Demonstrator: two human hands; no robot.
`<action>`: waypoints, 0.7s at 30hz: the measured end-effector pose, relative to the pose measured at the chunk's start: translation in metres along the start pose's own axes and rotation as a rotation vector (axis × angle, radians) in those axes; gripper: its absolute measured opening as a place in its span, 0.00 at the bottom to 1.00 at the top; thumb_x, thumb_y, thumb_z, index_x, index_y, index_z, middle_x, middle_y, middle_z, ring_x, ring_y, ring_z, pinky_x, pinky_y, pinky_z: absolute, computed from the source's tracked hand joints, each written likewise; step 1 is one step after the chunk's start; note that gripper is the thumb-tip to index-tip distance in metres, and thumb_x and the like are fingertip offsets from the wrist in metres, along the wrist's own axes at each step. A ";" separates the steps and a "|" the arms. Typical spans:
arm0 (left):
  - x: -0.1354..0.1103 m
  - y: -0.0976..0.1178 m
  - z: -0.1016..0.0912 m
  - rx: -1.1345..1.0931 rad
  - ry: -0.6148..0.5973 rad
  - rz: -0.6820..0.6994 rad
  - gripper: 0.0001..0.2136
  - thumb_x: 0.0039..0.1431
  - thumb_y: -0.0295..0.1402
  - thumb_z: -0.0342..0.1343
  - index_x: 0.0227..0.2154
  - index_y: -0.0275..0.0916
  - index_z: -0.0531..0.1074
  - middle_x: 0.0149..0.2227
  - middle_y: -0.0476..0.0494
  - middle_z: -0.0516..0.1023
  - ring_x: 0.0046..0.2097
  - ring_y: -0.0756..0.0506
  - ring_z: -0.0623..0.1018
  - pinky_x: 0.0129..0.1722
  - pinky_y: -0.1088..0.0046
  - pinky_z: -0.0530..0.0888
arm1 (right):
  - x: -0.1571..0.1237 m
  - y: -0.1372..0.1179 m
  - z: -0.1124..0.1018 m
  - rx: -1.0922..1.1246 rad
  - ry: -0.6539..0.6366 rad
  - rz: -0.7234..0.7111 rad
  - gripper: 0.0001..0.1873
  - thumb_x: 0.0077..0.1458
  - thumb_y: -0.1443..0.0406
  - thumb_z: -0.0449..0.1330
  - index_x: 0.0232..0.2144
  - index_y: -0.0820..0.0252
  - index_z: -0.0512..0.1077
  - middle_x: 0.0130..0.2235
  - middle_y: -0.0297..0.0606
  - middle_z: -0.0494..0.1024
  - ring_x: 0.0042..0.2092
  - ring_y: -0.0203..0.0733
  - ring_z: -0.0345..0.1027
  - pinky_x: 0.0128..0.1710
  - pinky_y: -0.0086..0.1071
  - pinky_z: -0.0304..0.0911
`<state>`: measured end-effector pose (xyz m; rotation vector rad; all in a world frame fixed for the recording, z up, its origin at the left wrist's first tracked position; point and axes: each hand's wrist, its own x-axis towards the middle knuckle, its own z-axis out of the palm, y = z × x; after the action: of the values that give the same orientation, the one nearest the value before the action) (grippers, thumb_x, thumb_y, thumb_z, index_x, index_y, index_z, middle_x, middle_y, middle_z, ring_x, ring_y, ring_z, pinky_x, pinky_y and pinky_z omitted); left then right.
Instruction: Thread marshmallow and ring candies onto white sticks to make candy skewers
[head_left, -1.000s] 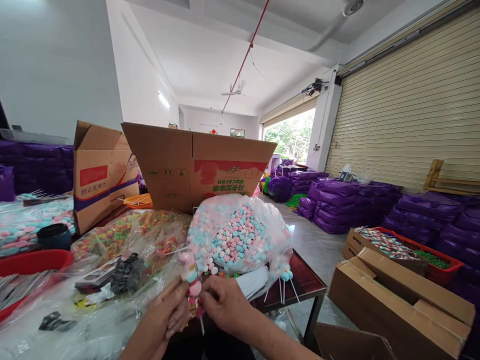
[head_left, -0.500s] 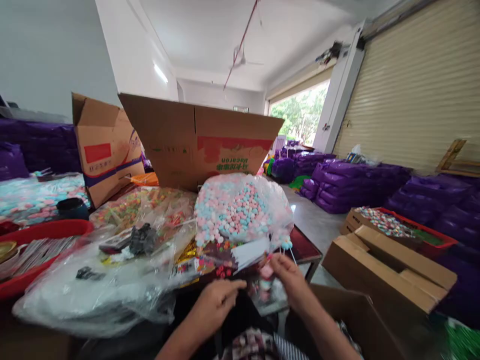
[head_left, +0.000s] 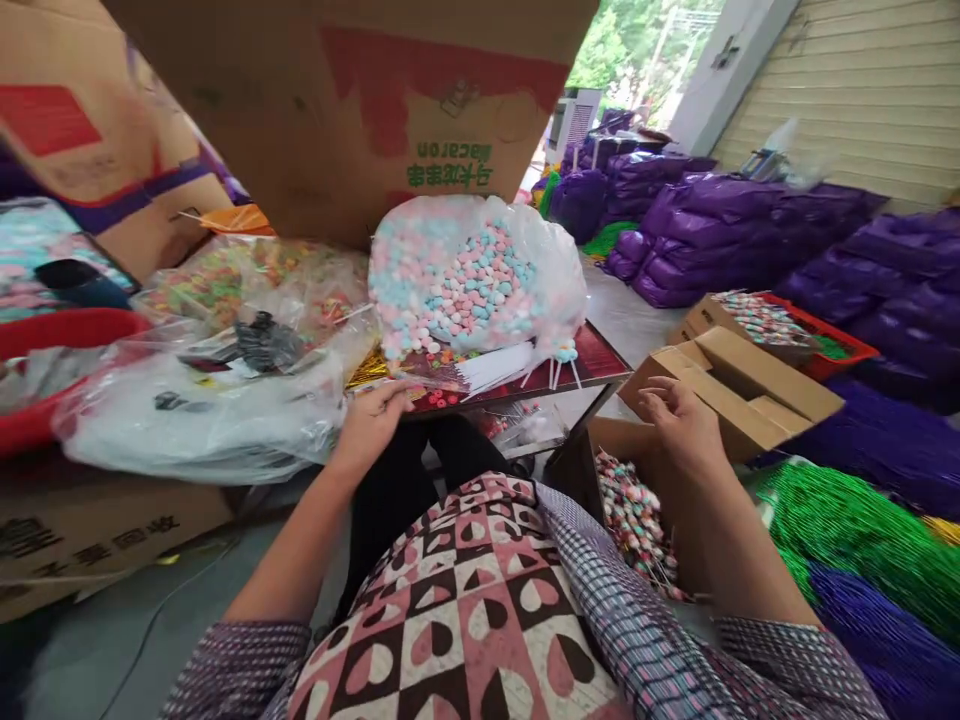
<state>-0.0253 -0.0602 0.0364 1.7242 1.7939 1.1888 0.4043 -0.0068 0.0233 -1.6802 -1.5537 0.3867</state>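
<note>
My left hand [head_left: 371, 425] is at the near edge of the dark red table [head_left: 600, 355]. Its thumb and fingertips are pinched together beside some clear plastic and red candy rings [head_left: 441, 398]; whatever they hold is too small to make out. Over the open cardboard box [head_left: 694, 570] at my right side hovers my right hand [head_left: 682, 420], fingers loosely bent and apart, with nothing seen in them. Pink, white and blue candy skewers [head_left: 637, 510] fill that box. A pile of white sticks [head_left: 495, 370] lies on the table by a clear bag of round candies [head_left: 480, 285].
A large cardboard carton [head_left: 360, 130] stands behind the candy bag. Clear plastic bags [head_left: 202, 430] cover the left side beside a red basin [head_left: 105, 325]. Another carton [head_left: 750, 385], purple sacks [head_left: 712, 240] and green metallic strands [head_left: 855, 540] are at the right.
My right hand has moved from the table, where it held a pink candy piece, to above the right-hand box; that piece is gone from it. My left hand has shifted left. The view has tilted down.
</note>
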 end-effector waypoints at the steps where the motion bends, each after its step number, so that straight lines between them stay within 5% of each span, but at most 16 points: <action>1: -0.002 0.001 0.002 0.010 -0.033 0.002 0.16 0.64 0.31 0.46 0.46 0.34 0.77 0.33 0.45 0.81 0.40 0.44 0.79 0.47 0.67 0.73 | -0.001 -0.008 0.008 0.031 -0.042 -0.033 0.21 0.55 0.55 0.56 0.47 0.59 0.72 0.41 0.47 0.82 0.41 0.50 0.78 0.43 0.42 0.70; 5: -0.011 0.001 0.011 0.032 -0.110 0.025 0.21 0.63 0.28 0.40 0.48 0.31 0.76 0.34 0.48 0.80 0.38 0.49 0.78 0.46 0.73 0.72 | -0.005 -0.042 0.044 -0.009 -0.203 -0.228 0.18 0.56 0.53 0.55 0.42 0.57 0.75 0.38 0.45 0.83 0.41 0.53 0.78 0.44 0.45 0.70; 11: -0.019 -0.012 0.010 0.023 -0.080 -0.051 0.16 0.60 0.25 0.48 0.45 0.36 0.78 0.31 0.49 0.81 0.35 0.50 0.78 0.42 0.75 0.73 | -0.021 -0.090 0.100 0.090 -0.502 -0.594 0.14 0.57 0.55 0.54 0.34 0.52 0.77 0.34 0.40 0.84 0.36 0.50 0.79 0.41 0.41 0.72; 21: 0.000 -0.038 -0.003 0.281 0.102 -0.038 0.15 0.64 0.24 0.47 0.44 0.36 0.78 0.47 0.41 0.80 0.51 0.46 0.77 0.54 0.70 0.71 | -0.023 -0.121 0.138 0.112 -0.621 -0.693 0.15 0.58 0.57 0.53 0.36 0.53 0.78 0.38 0.40 0.85 0.40 0.48 0.79 0.45 0.41 0.72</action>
<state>-0.0509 -0.0570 0.0086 1.7959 2.1313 1.0669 0.2203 0.0105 0.0164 -0.8670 -2.3867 0.6365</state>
